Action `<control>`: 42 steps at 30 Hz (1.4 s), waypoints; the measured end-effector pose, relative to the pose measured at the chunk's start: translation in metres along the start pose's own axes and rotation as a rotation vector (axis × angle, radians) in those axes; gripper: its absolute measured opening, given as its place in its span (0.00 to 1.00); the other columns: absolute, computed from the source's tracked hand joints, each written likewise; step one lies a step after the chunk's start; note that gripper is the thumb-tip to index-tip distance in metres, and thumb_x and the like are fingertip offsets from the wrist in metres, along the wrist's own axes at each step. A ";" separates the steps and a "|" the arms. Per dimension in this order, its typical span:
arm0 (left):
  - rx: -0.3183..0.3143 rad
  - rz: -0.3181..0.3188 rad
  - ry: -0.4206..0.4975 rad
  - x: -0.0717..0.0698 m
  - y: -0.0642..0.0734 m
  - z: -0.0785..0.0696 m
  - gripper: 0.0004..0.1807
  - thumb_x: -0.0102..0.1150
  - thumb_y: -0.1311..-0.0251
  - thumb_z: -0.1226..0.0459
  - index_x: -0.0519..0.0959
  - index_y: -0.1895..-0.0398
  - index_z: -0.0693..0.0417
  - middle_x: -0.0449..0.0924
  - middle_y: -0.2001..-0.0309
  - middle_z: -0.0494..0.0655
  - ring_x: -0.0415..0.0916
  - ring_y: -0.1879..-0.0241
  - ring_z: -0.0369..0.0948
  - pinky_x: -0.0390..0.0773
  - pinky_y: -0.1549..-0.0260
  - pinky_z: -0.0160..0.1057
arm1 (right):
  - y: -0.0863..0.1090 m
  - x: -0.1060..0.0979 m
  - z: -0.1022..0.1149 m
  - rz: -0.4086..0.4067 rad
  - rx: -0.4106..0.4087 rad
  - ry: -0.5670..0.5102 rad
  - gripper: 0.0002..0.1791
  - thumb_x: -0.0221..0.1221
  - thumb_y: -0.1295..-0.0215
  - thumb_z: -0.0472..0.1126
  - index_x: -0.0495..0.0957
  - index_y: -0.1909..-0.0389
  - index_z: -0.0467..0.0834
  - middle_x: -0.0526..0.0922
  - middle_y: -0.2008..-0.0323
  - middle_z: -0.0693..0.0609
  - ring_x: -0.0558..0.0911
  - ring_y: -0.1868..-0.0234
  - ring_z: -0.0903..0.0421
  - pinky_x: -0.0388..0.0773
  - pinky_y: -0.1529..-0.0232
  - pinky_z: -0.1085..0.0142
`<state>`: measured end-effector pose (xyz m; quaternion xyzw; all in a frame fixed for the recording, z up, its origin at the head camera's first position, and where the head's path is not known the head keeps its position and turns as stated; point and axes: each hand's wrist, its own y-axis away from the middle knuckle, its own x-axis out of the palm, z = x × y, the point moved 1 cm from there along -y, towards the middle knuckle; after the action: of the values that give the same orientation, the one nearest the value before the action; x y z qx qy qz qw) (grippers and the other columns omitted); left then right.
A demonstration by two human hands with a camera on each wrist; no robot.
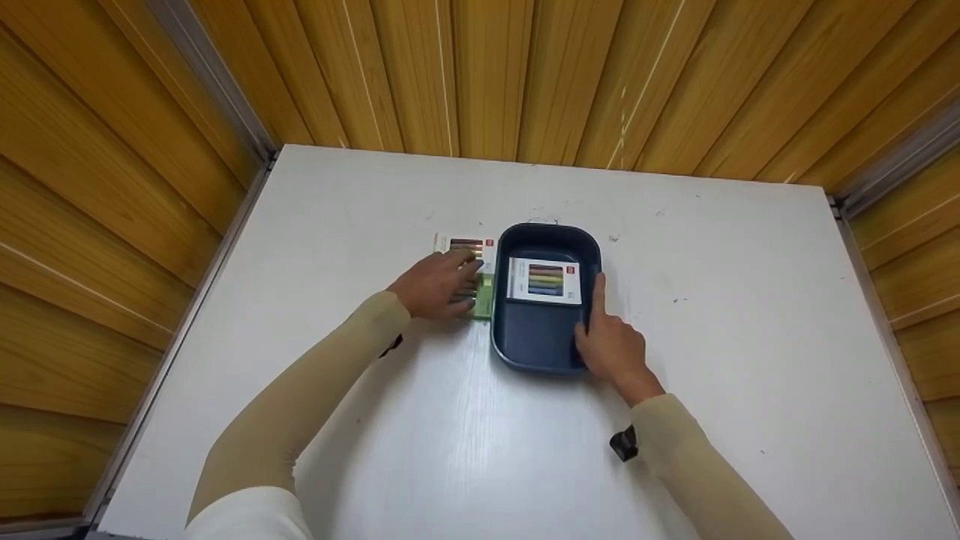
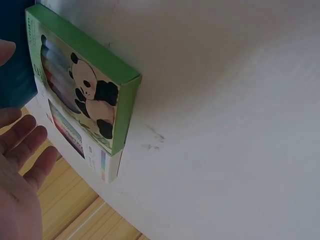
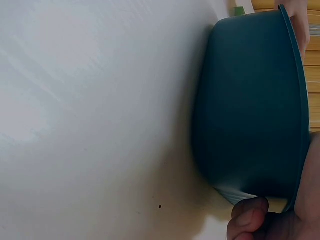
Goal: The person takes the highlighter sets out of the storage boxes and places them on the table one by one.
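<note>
A dark blue rectangular tray [image 1: 536,337] with raised walls stands on the table. My right hand [image 1: 615,345] grips its right wall, thumb inside and index finger lying along the rim; in the right wrist view the other fingers [image 3: 247,217] curl against the outside. Inside the tray lies a white box [image 1: 517,279] whose front shows a row of coloured sticks. Left of the tray, my left hand [image 1: 435,286] is over a green box [image 2: 107,62] with a panda picture and a similar white box [image 1: 442,241]. Its fingers are spread and loosely bent; in the left wrist view they are apart from both boxes.
The white tabletop [image 1: 750,300] has small dark marks. Wood-patterned panels [image 1: 487,75] stand behind the table and on both sides, with metal posts [image 1: 217,75] at the corners.
</note>
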<state>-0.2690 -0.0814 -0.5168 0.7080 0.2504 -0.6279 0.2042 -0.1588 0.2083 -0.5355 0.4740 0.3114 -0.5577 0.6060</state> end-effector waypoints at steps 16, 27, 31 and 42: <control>0.027 -0.079 -0.016 -0.005 -0.019 -0.009 0.31 0.49 0.34 0.48 0.65 0.32 0.53 0.70 0.40 0.51 0.71 0.42 0.45 0.70 0.38 0.45 | 0.001 0.001 0.001 -0.007 -0.004 0.015 0.46 0.45 0.29 0.50 0.22 0.25 0.48 0.78 0.81 0.45 0.74 0.83 0.52 0.62 0.81 0.62; -0.025 -0.017 0.011 -0.011 -0.030 -0.020 0.34 0.51 0.35 0.44 0.63 0.31 0.51 0.67 0.36 0.50 0.68 0.36 0.45 0.67 0.34 0.46 | 0.001 0.000 0.001 -0.004 -0.007 0.006 0.47 0.45 0.29 0.50 0.21 0.25 0.48 0.77 0.81 0.46 0.74 0.82 0.52 0.62 0.80 0.61; -0.034 0.011 0.020 -0.011 -0.032 -0.023 0.35 0.51 0.35 0.44 0.62 0.29 0.49 0.65 0.33 0.50 0.65 0.33 0.46 0.64 0.32 0.47 | 0.000 0.002 0.002 0.001 -0.004 0.009 0.47 0.45 0.29 0.50 0.21 0.25 0.48 0.77 0.81 0.46 0.75 0.82 0.52 0.62 0.80 0.62; 0.023 0.015 -0.016 -0.013 -0.042 -0.031 0.36 0.49 0.34 0.43 0.61 0.29 0.51 0.64 0.32 0.51 0.64 0.33 0.46 0.63 0.31 0.46 | -0.001 0.001 0.003 -0.002 0.003 0.019 0.47 0.45 0.29 0.51 0.21 0.25 0.49 0.78 0.80 0.45 0.75 0.81 0.52 0.63 0.79 0.61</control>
<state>-0.2718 -0.0305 -0.4987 0.7072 0.2363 -0.6348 0.2027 -0.1597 0.2052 -0.5359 0.4800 0.3167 -0.5544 0.6017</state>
